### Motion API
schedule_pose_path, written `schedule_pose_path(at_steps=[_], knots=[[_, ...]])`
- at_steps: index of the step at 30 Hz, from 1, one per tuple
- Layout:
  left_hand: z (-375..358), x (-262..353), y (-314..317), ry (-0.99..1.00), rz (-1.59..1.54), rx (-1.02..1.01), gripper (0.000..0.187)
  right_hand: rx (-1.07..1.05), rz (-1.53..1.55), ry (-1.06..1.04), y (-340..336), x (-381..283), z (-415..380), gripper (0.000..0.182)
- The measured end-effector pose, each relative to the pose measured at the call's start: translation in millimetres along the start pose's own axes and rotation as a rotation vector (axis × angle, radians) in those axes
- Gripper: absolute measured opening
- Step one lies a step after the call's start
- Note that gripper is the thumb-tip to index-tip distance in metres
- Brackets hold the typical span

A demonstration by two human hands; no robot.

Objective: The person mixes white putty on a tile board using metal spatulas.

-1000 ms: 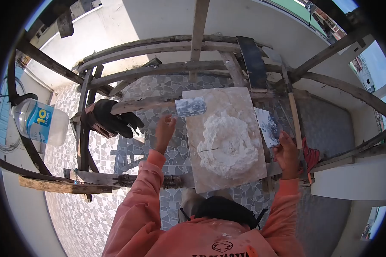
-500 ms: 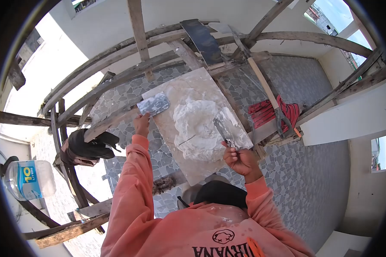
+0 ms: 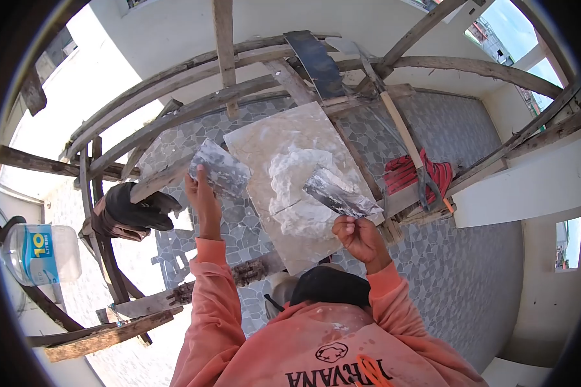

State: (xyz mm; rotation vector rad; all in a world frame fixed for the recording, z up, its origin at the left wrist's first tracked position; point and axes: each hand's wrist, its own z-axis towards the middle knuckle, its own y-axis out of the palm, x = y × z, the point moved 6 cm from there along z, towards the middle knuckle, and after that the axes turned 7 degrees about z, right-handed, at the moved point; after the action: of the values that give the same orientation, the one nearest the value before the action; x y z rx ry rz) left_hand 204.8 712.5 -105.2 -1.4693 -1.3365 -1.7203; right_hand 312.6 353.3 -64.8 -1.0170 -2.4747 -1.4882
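Observation:
My left hand (image 3: 204, 203) pinches a flat rectangular putty spreader (image 3: 223, 169), its face smeared with white, just beyond the left edge of the mixing board (image 3: 252, 138). Closed round the near end of a second putty spreader (image 3: 342, 193), my right hand (image 3: 361, 242) is at the board's lower right edge. That blade slants up and left, overlapping the mound of white paste (image 3: 290, 171) in this view. The paste lies spread in a rough heap with a crack-like dark line on it, on the pale, dusty board.
Wooden scaffold beams (image 3: 193, 103) surround the board. A dark plank (image 3: 313, 61), a long wooden-handled tool (image 3: 400, 122) and a red striped cloth (image 3: 419, 175) lie beyond and right. A dark cloth bundle (image 3: 132, 209) and a 10-litre plastic bottle (image 3: 64, 255) are at left.
My left hand has drawn its spreader off the board's corner, toward me and left, turning its face up. The right spreader has tilted to lie flatter across the paste. The view has shifted slightly.

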Motion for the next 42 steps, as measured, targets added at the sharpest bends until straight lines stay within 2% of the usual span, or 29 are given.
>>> schedule_pose_path(at_steps=[3,6,9,12,14,15,19,20,22,23,25,27,29,32,33,36,37,40,42], knots=[[-46.0,23.2,-4.3,-0.047,-0.053,0.099,0.017,-0.049,-0.096,-0.010,10.7,10.0,-0.5,0.024],[-84.4,21.9,-13.1,-0.080,-0.042,0.136,0.017,-0.162,-0.288,0.076,23.6,17.4,3.6,0.032],[-123.2,18.3,-15.5,-0.194,-0.047,0.129,0.017,-0.086,-0.484,-0.052,16.9,5.0,6.3,0.024],[-158.9,20.0,-6.2,-0.298,-0.090,0.166,0.020,-0.109,-0.827,-0.056,24.4,-8.6,0.4,0.018],[-178.7,19.7,0.3,-0.344,-0.080,0.199,0.024,-0.043,-0.797,-0.007,29.1,-15.1,-6.5,0.014],[-185.0,21.0,3.9,-0.307,-0.038,0.165,0.030,-0.012,-0.781,0.009,31.0,-20.7,-10.8,0.013],[-213.6,26.0,28.5,-0.341,-0.068,0.121,0.032,0.071,-0.713,-0.024,13.8,-75.6,-23.5,0.010],[-218.0,25.7,35.0,-0.357,-0.096,0.122,0.032,0.038,-0.687,-0.034,10.1,-87.8,-26.4,0.010],[-226.3,22.4,44.5,-0.396,-0.145,0.124,0.032,-0.023,-0.627,-0.052,13.3,-93.0,-33.8,0.014],[-227.8,17.1,49.1,-0.417,-0.168,0.120,0.032,-0.037,-0.630,-0.097,15.9,-97.3,-40.2,0.028],[-231.1,13.5,64.8,-0.457,-0.182,0.111,0.032,-0.122,-0.547,-0.061,18.1,-106.7,-50.6,0.039],[-233.5,22.3,85.9,-0.366,-0.088,0.059,0.032,-0.210,-0.461,-0.032,10.2,-127.5,-62.8,0.046],[-239.4,43.1,113.8,-0.263,-0.035,0.006,0.031,-0.121,-0.537,-0.144,-1.9,-148.1,-68.9,0.043],[-244.4,68.9,133.8,0.081,0.301,-0.156,0.031,-0.055,-0.558,-0.199,-14.4,-165.9,-81.4,0.041],[-248.2,86.8,145.0,0.285,0.527,-0.112,0.031,-0.047,-0.552,-0.198,-15.9,-168.9,-83.2,0.040],[-264.5,122.7,182.4,0.621,0.820,-0.287,0.039,-0.086,-0.567,-0.245,-9.2,-170.9,-89.1,0.040],[-266.5,125.2,186.8,0.585,0.825,-0.269,0.046,-0.106,-0.576,-0.248,-5.4,-170.0,-91.0,0.040],[-274.8,141.6,201.0,0.749,0.951,-0.332,0.050,-0.168,-0.601,-0.247,7.7,-161.0,-97.6,0.041],[-275.7,144.3,203.4,0.786,0.983,-0.329,0.051,-0.215,-0.622,-0.241,20.4,-151.7,-100.2,0.041]])
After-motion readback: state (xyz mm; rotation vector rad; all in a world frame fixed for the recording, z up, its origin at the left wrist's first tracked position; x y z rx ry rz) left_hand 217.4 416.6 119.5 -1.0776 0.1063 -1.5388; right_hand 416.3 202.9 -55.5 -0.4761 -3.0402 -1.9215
